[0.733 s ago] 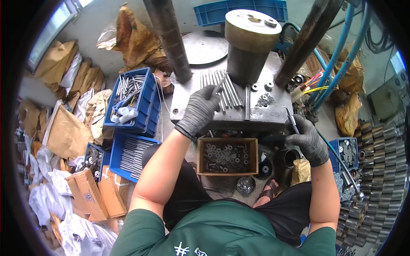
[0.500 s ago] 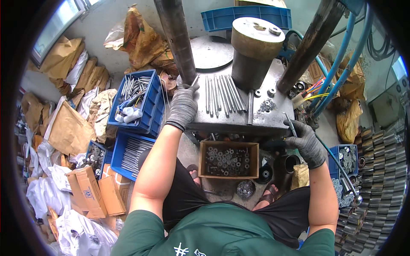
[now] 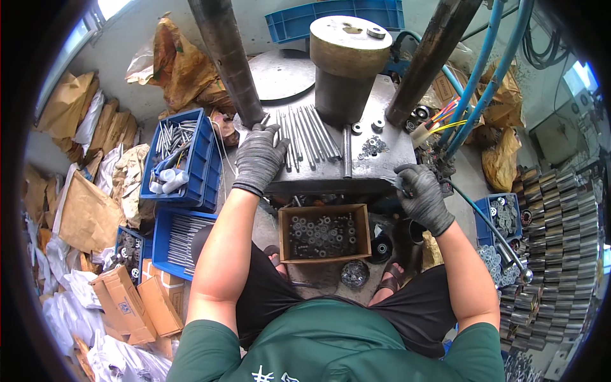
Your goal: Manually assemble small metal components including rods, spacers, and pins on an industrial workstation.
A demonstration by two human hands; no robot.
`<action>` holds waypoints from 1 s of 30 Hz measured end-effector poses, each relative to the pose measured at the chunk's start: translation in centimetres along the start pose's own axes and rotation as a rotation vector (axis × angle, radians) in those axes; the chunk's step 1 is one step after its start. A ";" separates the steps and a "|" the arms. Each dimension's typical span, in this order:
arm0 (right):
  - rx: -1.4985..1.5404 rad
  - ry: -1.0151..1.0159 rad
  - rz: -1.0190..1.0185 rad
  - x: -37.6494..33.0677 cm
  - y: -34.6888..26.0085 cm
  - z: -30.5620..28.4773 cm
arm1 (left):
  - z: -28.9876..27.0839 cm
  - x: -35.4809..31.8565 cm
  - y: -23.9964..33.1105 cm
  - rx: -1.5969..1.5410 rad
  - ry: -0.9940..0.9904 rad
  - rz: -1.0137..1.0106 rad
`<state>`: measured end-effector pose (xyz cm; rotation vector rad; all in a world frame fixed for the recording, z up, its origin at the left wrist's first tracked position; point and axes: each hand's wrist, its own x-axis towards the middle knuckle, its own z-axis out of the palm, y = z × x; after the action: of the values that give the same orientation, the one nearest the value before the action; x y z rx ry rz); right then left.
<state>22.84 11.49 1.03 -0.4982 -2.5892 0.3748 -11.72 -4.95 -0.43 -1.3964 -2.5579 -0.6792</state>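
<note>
My left hand (image 3: 259, 160), in a grey glove, is closed at the left end of a row of metal rods (image 3: 310, 137). A short rod tip (image 3: 265, 118) pokes out above its fingers; the rest is hidden by the glove. Off the table's right front corner, my right hand (image 3: 425, 198), also gloved, has curled fingers around a thin metal rod (image 3: 398, 183), of which only a small bit shows. The rods lie side by side on the metal press table (image 3: 375, 169). To their right are a thicker upright-lying bar (image 3: 347, 151) and small washers (image 3: 373, 148).
Two dark columns (image 3: 226, 57) and a thick cylinder (image 3: 344, 76) rise from the table. Below stands a cardboard box (image 3: 324, 260) of small rings. Blue crates (image 3: 210, 181) of rods are at left, hoses (image 3: 490, 83) and stacked metal tubes (image 3: 547, 254) at right.
The view has shifted, so the table sits further left. My right hand has turned, and the rod it held in plain sight is now mostly hidden. My left hand stays by the rods.
</note>
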 end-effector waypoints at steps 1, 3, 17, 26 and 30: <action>-0.001 0.000 0.001 0.1 0.1 0.3 | 0.0 0.1 0.0 -0.001 0.000 0.001; -0.077 -0.023 -0.048 0.3 0.0 0.7 | 0.1 0.5 -0.3 -0.063 -0.079 -0.083; -0.279 0.002 -0.066 2.0 -1.2 3.6 | -0.5 0.9 -0.9 0.045 -0.090 -0.166; 0.139 0.043 0.426 1.9 -0.5 2.5 | -0.4 1.9 -1.5 -0.857 0.026 -0.414; 0.811 0.354 0.490 1.2 0.4 2.7 | -1.5 1.1 2.3 -1.746 -0.257 -0.396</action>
<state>20.59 11.90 -0.89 -0.7861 -1.7419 1.2901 -10.56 -3.79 1.98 -1.0066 -2.0054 -3.3779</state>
